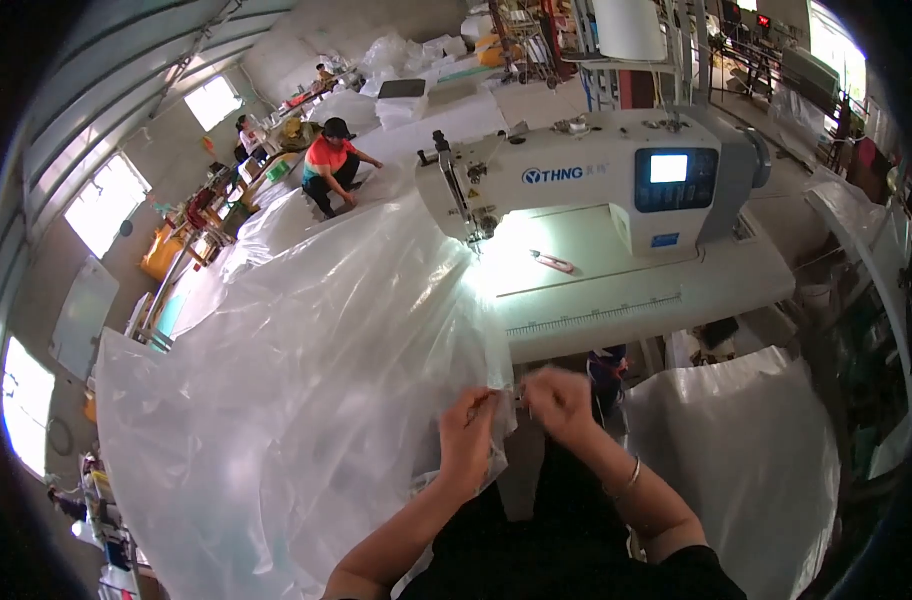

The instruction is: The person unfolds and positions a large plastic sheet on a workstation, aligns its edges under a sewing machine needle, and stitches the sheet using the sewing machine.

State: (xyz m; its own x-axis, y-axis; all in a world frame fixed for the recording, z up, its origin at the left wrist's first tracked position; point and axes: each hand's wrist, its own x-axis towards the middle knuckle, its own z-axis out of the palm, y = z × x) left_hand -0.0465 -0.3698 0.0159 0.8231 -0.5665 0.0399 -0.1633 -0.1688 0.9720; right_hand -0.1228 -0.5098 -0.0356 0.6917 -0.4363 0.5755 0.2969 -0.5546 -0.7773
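Head view: the sheet [306,400], of clear plastic, lies on my left and in front, hanging in loose folds. Its long axis goes slantwise, from the upper right, near the needle of the machine [581,180], to the lower left. Its right edge comes down from the needle toward my body and reaches my fingers. My left hand [465,440] has fingers bent and closed, pinching this edge; its forearm rises from below, leaning to the right. My right hand [558,403] is just beside the edge, with forearm leaning to the left and fingers curled. It is blurred, so I cannot tell whether it holds something. A bangle [631,473] is around my right wrist. A cutter [553,262] lies on the machine bed.
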